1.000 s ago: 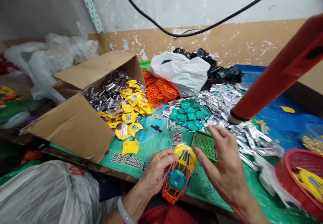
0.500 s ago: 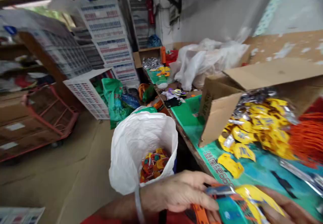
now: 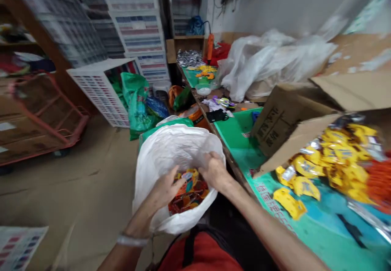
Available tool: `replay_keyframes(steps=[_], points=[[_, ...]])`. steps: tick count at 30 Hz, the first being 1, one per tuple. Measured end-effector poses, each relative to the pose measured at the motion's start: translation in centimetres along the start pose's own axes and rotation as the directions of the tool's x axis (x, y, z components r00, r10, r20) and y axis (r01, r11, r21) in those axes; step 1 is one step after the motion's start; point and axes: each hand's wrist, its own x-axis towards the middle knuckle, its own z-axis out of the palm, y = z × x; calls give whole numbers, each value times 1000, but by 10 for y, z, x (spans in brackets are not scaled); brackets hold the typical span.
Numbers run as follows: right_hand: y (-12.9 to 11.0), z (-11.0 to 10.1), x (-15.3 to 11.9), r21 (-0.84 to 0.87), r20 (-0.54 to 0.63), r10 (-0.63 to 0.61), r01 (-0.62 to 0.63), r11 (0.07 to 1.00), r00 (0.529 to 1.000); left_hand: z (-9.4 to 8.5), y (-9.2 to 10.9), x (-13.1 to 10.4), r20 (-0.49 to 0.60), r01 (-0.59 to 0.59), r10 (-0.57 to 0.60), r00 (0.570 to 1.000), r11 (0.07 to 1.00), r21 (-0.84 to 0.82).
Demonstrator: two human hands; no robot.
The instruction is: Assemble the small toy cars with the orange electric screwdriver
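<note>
Worktable (image 3: 330,238) is stretching from one to four o'clock, a cardboard box (image 3: 284,118) lying on it at three. A white bag (image 3: 171,146) is standing open between six and seven. At its mouth's nine o'clock the left hand (image 3: 166,186) is hovering, the right hand (image 3: 216,174) at three, fingers standing wide. Between them a multicoloured piece (image 3: 190,181) is showing; fingertip contact cannot be told.
</note>
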Motion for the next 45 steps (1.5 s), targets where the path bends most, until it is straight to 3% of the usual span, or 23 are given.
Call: replay_keyframes(steps=[2, 3, 5, 7, 9, 11, 12, 13, 15, 19, 22, 25, 29, 32, 39, 43, 45], points=[[1, -9, -22, -77, -38, -72, 69, 995, 997, 2, 0, -1, -58, -8, 12, 998, 997, 74], [0, -17, -35, -114, -42, -113, 108, 988, 993, 3, 3, 0, -145, -24, 52, 988, 982, 187], [1, -36, -62, -183, -58, -173, 160, 970, 983, 9, 14, 0, -203, -92, 148, 968, 960, 263], [6, -55, -89, -233, -123, -256, 223, 947, 959, 24, 30, -4, -211, -149, 201, 957, 959, 242], [20, -74, -116, -250, -226, -274, 216, 944, 935, 50, 51, -13, -205, -169, 217, 954, 959, 227], [44, -89, -143, -237, -334, -213, 137, 962, 918, 85, 72, -25, -27, -328, 335, 942, 934, 139], [58, -96, -155, -227, -383, -166, 82, 970, 908, 104, 81, -29, 137, -425, 414, 900, 903, 66], [73, -102, -167, -213, -438, -103, 8, 977, 893, 123, 89, -31, 318, -483, 455, 832, 875, 12], [104, -116, -191, -199, -529, 7, -132, 971, 848, 160, 103, -31, 446, -555, 516, 731, 830, -51], [155, -147, -232, -151, -659, 223, -417, 896, 718, 217, 127, -21, 380, -647, 611, 695, 762, -40], [183, -172, -246, -100, -727, 357, -604, 790, 587, 247, 146, -25, 511, -659, 598, 618, 748, -79], [204, -199, -238, -73, -772, 421, -724, 686, 477, 272, 167, -38, 653, -689, 571, 497, 718, -103], [222, -234, -205, -92, -817, 422, -811, 577, 393, 297, 188, -46, 763, -760, 513, 393, 649, -45], [229, -246, -180, -155, -808, 414, -829, 537, 419, 308, 198, -36, 774, -802, 493, 398, 596, 34], [233, -232, -147, -379, -690, 373, -749, 544, 620, 317, 212, 2, 733, -794, 477, 485, 592, 141], [228, -224, -130, -495, -630, 300, -668, 555, 716, 317, 209, 5, 745, -787, 453, 489, 598, 153], [227, -221, -124, -524, -615, 284, -650, 550, 736, 315, 205, 4, 760, -788, 441, 477, 598, 147]])
